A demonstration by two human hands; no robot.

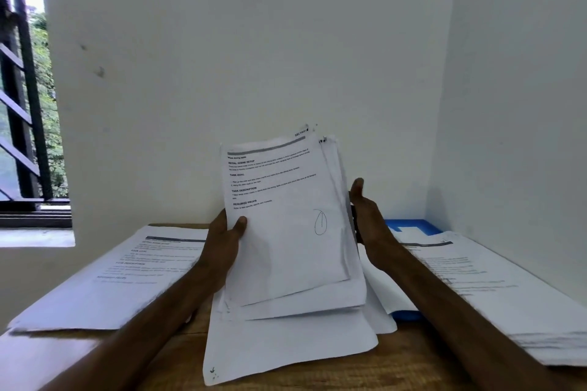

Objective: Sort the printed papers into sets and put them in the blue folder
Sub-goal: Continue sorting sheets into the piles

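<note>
I hold a loose sheaf of printed papers (286, 225) upright above the wooden table (397, 368). My left hand (224, 241) grips its left edge, thumb across the front sheet. At the sheaf's right edge my right hand (368, 219) holds it, thumb up and fingers behind the sheets. A flat pile of papers (104, 276) lies on the left of the table, and a thick stack (514, 289) on the right. The blue folder (416, 227) lies under loose sheets at the back right; only its far edge and a near corner show.
More loose white sheets (286, 349) lie on the table beneath the held sheaf. White walls close in behind and on the right. A window with dark bars (22, 105) is at the left. The table's front edge runs along the bottom.
</note>
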